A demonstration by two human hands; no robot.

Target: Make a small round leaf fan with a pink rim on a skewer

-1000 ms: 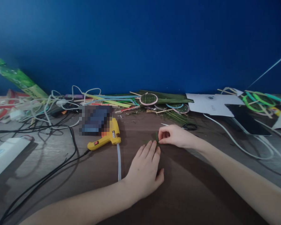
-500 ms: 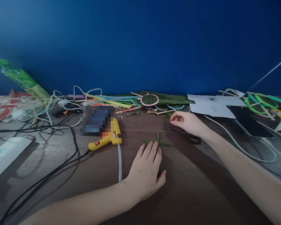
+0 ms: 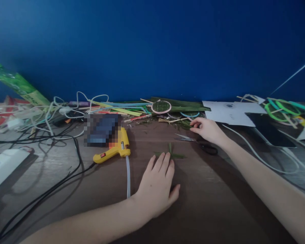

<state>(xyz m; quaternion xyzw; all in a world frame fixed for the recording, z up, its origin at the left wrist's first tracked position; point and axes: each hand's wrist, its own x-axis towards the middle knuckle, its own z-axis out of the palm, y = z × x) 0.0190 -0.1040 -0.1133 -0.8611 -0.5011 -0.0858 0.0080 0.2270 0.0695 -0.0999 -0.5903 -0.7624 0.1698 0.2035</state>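
My left hand (image 3: 157,184) lies flat on the brown tabletop, fingers stretched out. Its fingertips rest on crossed green leaf strips (image 3: 176,156), and part of these is hidden under the hand. Farther back, my right hand (image 3: 204,129) has thumb and fingers drawn together in a pinch beside a heap of green leaf scraps (image 3: 184,125). Whatever may be between those fingertips is too small to make out. Just below that hand is a pair of scissors (image 3: 186,138) with black handles, its blades slightly apart and pointing left.
A yellow glue gun (image 3: 113,149) with a clear glue stick lies on the left, beside a blurred-out dark device (image 3: 103,130). Tangled cables and a white power strip (image 3: 7,166) spread farther left. Along the blue wall lie sticks, a round woven piece (image 3: 161,106), white paper (image 3: 231,112) and a phone (image 3: 269,130).
My right hand has shifted slightly right, and the scissors below it now show clearly. My left hand stays on the leaf strips. The whole view has moved a little.
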